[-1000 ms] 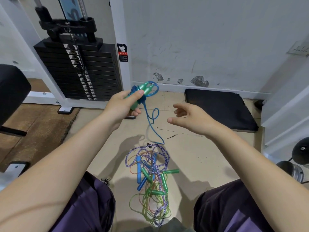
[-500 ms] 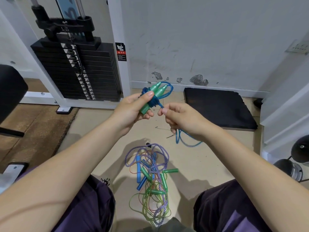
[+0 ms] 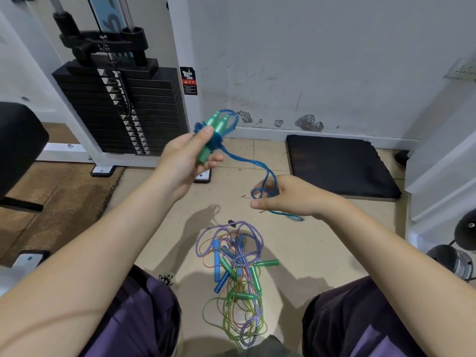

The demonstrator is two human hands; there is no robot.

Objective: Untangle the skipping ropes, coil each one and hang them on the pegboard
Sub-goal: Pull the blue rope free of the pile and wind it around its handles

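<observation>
Far left there's the weight stack (image 3: pixel 121 109) of a gym machine against the wall, not part of the job. Next over, the left hand (image 3: pixel 186 155) is up in the air gripping a pair of green handles (image 3: pixel 213 135) side by side, fingers curled round them, thumb on top, with blue rope (image 3: pixel 247 162) wound round the middle. The handles' long axis tilts up and away toward the wall. From that bundle the loose blue rope runs down and to the right, straight into the right hand (image 3: pixel 288 198), whose fingers are curled round a small loop of it, and a short tail hangs out below. So the free end lies right of and lower than the bundle, and the right hand is the one on it; I'd guess the next wrap goes back up toward the handles. On the floor (image 3: pixel 309 243) between the knees sits the tangled pile (image 3: pixel 235 274): blue and green handles, a purple braided rope, thin green and orange ones. No pegboard or containers in view.
</observation>
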